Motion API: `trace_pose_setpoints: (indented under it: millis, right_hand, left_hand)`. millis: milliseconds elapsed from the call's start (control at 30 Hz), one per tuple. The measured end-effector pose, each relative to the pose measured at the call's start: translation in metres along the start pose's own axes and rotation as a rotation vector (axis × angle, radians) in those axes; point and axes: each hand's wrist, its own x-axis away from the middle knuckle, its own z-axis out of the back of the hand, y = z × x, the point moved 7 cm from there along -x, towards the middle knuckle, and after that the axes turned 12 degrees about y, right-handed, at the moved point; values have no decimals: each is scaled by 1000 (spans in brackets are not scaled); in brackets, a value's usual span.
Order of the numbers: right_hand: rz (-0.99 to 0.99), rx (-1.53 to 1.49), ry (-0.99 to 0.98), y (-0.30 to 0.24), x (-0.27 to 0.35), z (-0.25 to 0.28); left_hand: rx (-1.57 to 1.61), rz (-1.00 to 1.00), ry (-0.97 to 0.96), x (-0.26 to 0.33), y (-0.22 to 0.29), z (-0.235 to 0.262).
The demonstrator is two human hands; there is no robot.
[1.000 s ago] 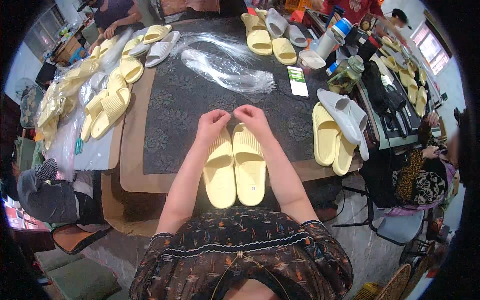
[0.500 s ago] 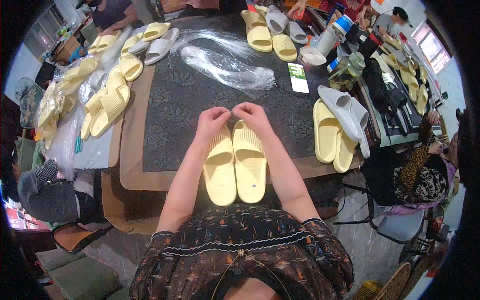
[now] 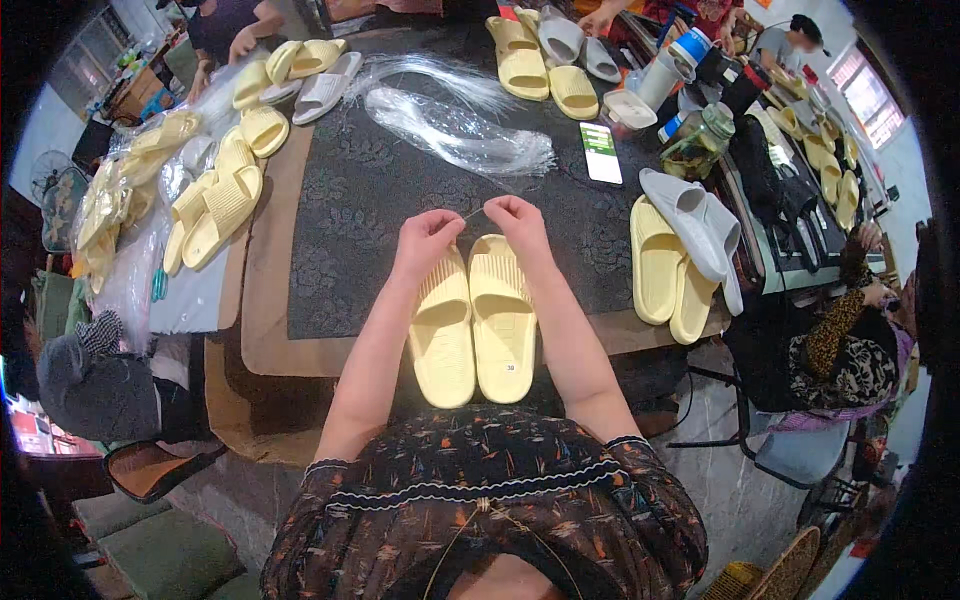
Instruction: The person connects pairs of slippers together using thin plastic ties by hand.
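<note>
A pair of pale yellow slide sandals (image 3: pixel 472 320) lies side by side on the dark patterned mat (image 3: pixel 350 220), toes pointing away from me. My left hand (image 3: pixel 425 240) rests on the toe strap of the left sandal with fingers pinched. My right hand (image 3: pixel 515 218) is at the toe strap of the right sandal, also pinched. A thin clear strand (image 3: pixel 473 212) runs between the two hands.
A bundle of clear plastic strands (image 3: pixel 455 125) lies further back on the mat. More yellow and grey sandals are piled left (image 3: pixel 215 195), right (image 3: pixel 680 255) and at the back (image 3: pixel 535 55). A phone (image 3: pixel 601 152), bottles and a jar stand at right. Other people sit around.
Both hands stay at the sandals' toe straps; the fingers have shifted slightly and the thin strand now shows between them.
</note>
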Motion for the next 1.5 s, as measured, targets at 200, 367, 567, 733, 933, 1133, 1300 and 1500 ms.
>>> trace_pose_setpoints:
  millis: [200, 367, 567, 733, 933, 1133, 1300, 1500]
  right_hand:
    - [3, 104, -188, -12, 14, -19]
    - [-21, -27, 64, -2, 1, 5]
    - [-10, 17, -57, -8, 8, -9]
    - [11, -5, -38, -8, 5, -4]
    - [-7, 61, -22, -9, 7, -2]
    - [25, 30, -151, -7, 14, -16]
    - [0, 11, 41, -5, 2, 2]
    - [-22, 31, -25, -11, 2, -4]
  left_hand:
    - [-40, -70, 10, -2, -1, 7]
    - [-16, -13, -20, 1, 5, -2]
    - [45, -17, 3, 0, -2, 2]
    - [35, -22, -11, -2, -2, 0]
    - [13, 0, 2, 0, -3, 0]
    - [18, -28, 1, 2, -2, 4]
    - [-14, -16, 2, -2, 2, 0]
    - [47, -52, 2, -5, 7, -1]
